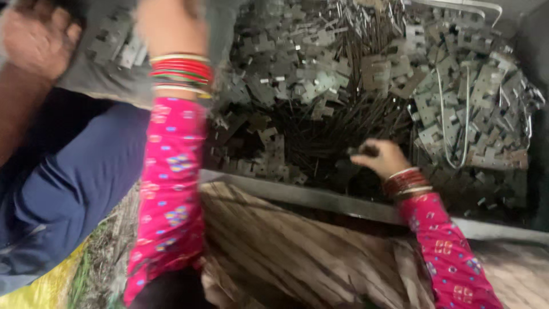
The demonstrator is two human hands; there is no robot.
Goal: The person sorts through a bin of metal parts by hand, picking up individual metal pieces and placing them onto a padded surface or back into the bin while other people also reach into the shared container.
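Head view, right hand [382, 158] among metal plates [457, 86] (rods [343, 131] between)

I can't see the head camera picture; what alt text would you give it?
A person in pink patterned sleeves and red bangles reaches into a bin heaped with small flat metal plates and thin dark rods. The right hand pinches something dark among the rods; the left hand is raised over the plates, blurred. Another person's arm, in blue, is at left.

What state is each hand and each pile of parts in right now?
Right hand: fingers pinched on thin dark rods.
Left hand: raised over the metal plates, grip blurred.
Thin dark rods: loose heap.
Flat notched metal plates: loosely piled.
Bent wire pieces: lying on the plates.
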